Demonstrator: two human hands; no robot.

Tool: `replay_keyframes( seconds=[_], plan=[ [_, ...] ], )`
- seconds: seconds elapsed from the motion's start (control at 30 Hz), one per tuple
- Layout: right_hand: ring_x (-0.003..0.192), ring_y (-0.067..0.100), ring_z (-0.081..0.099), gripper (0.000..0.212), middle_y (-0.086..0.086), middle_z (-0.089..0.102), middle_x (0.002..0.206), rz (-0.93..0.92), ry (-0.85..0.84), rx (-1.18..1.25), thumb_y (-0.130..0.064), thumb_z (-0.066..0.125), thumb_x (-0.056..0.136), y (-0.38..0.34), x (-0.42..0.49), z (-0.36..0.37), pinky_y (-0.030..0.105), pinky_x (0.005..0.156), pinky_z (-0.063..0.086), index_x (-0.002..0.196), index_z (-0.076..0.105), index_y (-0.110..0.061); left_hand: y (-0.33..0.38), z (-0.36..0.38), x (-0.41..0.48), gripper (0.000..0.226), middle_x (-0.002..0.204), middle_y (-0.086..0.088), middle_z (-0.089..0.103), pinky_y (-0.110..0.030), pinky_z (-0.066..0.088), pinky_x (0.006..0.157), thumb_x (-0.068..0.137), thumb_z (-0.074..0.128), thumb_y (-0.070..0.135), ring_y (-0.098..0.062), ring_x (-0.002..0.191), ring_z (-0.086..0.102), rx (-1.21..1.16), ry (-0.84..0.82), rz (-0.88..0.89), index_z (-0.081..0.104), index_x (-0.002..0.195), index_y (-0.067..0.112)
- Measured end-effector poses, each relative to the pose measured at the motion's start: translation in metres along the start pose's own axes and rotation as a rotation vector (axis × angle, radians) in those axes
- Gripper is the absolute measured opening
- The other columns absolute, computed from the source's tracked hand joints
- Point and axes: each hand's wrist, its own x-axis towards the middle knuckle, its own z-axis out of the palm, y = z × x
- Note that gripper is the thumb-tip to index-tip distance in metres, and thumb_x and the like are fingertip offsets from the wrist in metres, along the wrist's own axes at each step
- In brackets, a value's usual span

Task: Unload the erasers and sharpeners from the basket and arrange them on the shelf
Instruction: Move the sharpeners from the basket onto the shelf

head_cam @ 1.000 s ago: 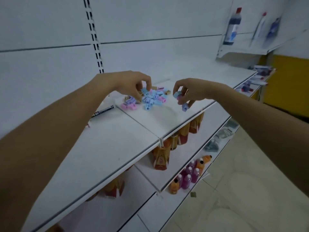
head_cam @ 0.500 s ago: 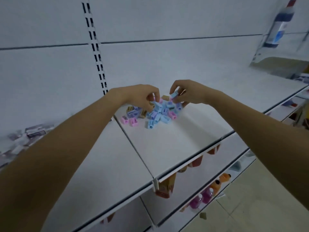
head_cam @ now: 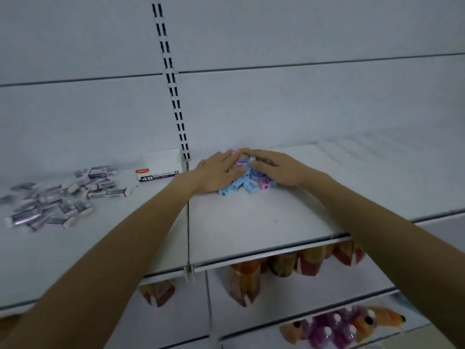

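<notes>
While the left grip (head_cam: 219, 170) and right grip (head_cam: 279, 167) lay flat and released over the sharpeners (head_cam: 247, 185) heaped at the back of the shelf (head_cam: 251, 222), gathering them neatly likely called for even inward pressure, so none scattered forward.

Pastel sharpeners (head_cam: 249, 187) heaped, wrapped erasers (head_cam: 50, 205) scattered, on shelf (head_cam: 251, 230).

The shelf (head_cam: 264, 222) offers open passage in front of the heap of sharpeners (head_cam: 249, 188) and along its right stretch, while the 4B box (head_cam: 158, 165) and scattered erasers (head_cam: 63, 197) crowd the left and the back panel (head_cam: 302, 109) closes the rear.
</notes>
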Motion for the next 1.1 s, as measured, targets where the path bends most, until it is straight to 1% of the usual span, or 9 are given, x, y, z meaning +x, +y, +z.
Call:
replay_keyframes(
  seconds=[0.1, 0.23, 0.37, 0.5, 0.63, 0.73, 0.83, 1.0, 1.1],
  plan=[
    [0.13, 0.013, 0.04, 0.039, -0.002, 0.043, 0.143, -0.076, 0.119, -0.176, -0.028, 0.036, 0.099, 0.009, -0.001, 0.008, 0.021, 0.105, 0.026, 0.137, 0.043, -0.022, 0.004, 0.007, -0.004, 0.06, 0.157, 0.004, -0.006, -0.046, 0.003, 0.115, 0.096, 0.017, 0.053, -0.02, 0.145, -0.002, 0.02, 0.075, -0.129, -0.005, 0.147, 0.031],
    [0.124, 0.02, 0.045, 0.035, 0.004, 0.053, 0.134, -0.029, 0.23, -0.337, -0.025, 0.032, 0.099, 0.019, -0.004, 0.006, 0.034, 0.102, 0.032, 0.121, 0.058, -0.016, 0.004, 0.015, -0.006, 0.069, 0.157, 0.002, -0.007, -0.044, 0.007, 0.118, 0.092, 0.018, 0.061, -0.019, 0.145, -0.002, 0.03, 0.113, -0.158, -0.003, 0.148, 0.027],
    [0.133, 0.018, 0.033, 0.041, 0.0, 0.036, 0.147, -0.076, 0.138, -0.384, -0.027, 0.025, 0.101, 0.014, -0.01, 0.009, 0.035, 0.109, 0.02, 0.138, 0.04, -0.019, 0.019, 0.018, -0.016, 0.064, 0.157, 0.0, -0.006, -0.041, 0.003, 0.118, 0.096, 0.021, 0.054, -0.018, 0.145, -0.001, 0.03, 0.169, -0.203, 0.0, 0.149, 0.024],
    [0.137, 0.013, 0.026, 0.041, -0.005, 0.03, 0.15, -0.165, 0.128, -0.391, -0.026, 0.025, 0.101, 0.01, -0.013, 0.01, 0.027, 0.106, 0.011, 0.141, 0.034, -0.022, 0.02, 0.012, -0.013, 0.066, 0.156, 0.001, -0.015, -0.046, 0.0, 0.115, 0.093, 0.013, 0.058, -0.02, 0.145, -0.006, 0.071, 0.093, -0.268, -0.008, 0.148, 0.027],
    [0.136, 0.013, 0.03, 0.04, -0.001, 0.036, 0.147, -0.122, 0.22, -0.345, -0.025, 0.032, 0.1, 0.016, -0.006, 0.013, 0.032, 0.112, 0.008, 0.137, 0.042, -0.019, 0.009, 0.006, -0.006, 0.076, 0.156, 0.001, -0.015, -0.054, 0.002, 0.115, 0.083, 0.001, 0.067, -0.023, 0.144, -0.01, 0.221, -0.024, -0.275, -0.006, 0.148, 0.03],
    [0.129, 0.02, 0.043, 0.032, 0.009, 0.049, 0.137, -0.216, 0.367, -0.258, -0.019, 0.044, 0.094, 0.017, -0.004, 0.013, 0.037, 0.11, 0.018, 0.122, 0.058, -0.012, 0.008, -0.004, -0.009, 0.098, 0.158, -0.001, -0.007, -0.052, 0.008, 0.116, 0.063, -0.011, 0.069, -0.023, 0.145, -0.004, 0.159, 0.047, -0.252, -0.001, 0.149, 0.025],
    [0.121, 0.024, 0.051, 0.035, 0.011, 0.056, 0.129, -0.286, 0.415, -0.233, -0.023, 0.042, 0.089, 0.003, -0.004, 0.008, 0.037, 0.106, 0.024, 0.112, 0.064, -0.009, 0.009, -0.024, -0.021, 0.059, 0.157, -0.007, 0.007, -0.044, 0.01, 0.117, 0.098, 0.017, 0.046, -0.024, 0.144, 0.007, 0.108, 0.156, -0.235, 0.014, 0.148, 0.014],
    [0.105, 0.027, 0.06, 0.034, 0.008, 0.065, 0.116, -0.46, 0.304, -0.257, -0.028, 0.047, 0.089, -0.052, 0.008, 0.01, 0.026, 0.091, 0.035, 0.111, 0.065, -0.01, -0.007, -0.075, -0.06, 0.047, 0.135, -0.008, 0.049, -0.041, 0.034, 0.102, 0.099, 0.025, 0.043, -0.027, 0.125, 0.042, 0.184, 0.269, -0.145, 0.048, 0.131, 0.017],
    [0.103, 0.022, 0.058, 0.028, 0.003, 0.065, 0.114, -0.544, 0.191, -0.29, -0.024, 0.052, 0.092, -0.101, 0.02, 0.027, 0.025, 0.084, 0.035, 0.117, 0.062, -0.017, -0.022, -0.102, -0.102, 0.041, 0.124, -0.005, 0.055, -0.035, 0.038, 0.092, 0.098, 0.031, 0.041, -0.023, 0.113, 0.049, 0.294, 0.329, -0.149, 0.055, 0.122, 0.018]
  ],
)
